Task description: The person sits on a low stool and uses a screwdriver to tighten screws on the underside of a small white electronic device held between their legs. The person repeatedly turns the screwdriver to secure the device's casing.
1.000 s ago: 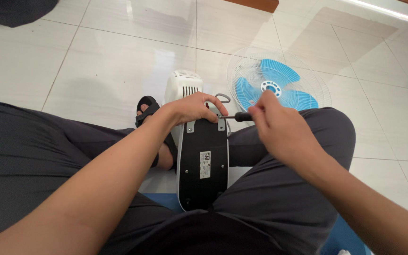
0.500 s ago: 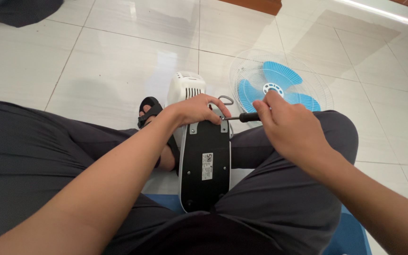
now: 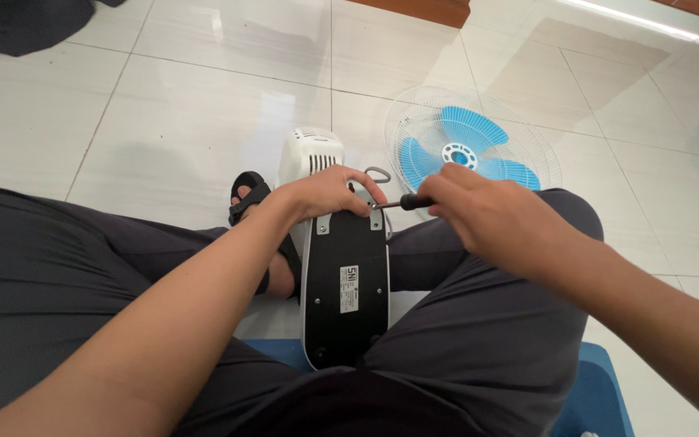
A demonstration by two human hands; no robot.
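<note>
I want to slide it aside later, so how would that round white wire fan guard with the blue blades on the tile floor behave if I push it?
The round white wire fan guard with blue blades lies flat, so it probably won't roll or tip. On the glossy tile floor it would likely slide easily. Its thin wires look light and somewhat bendable.
</note>
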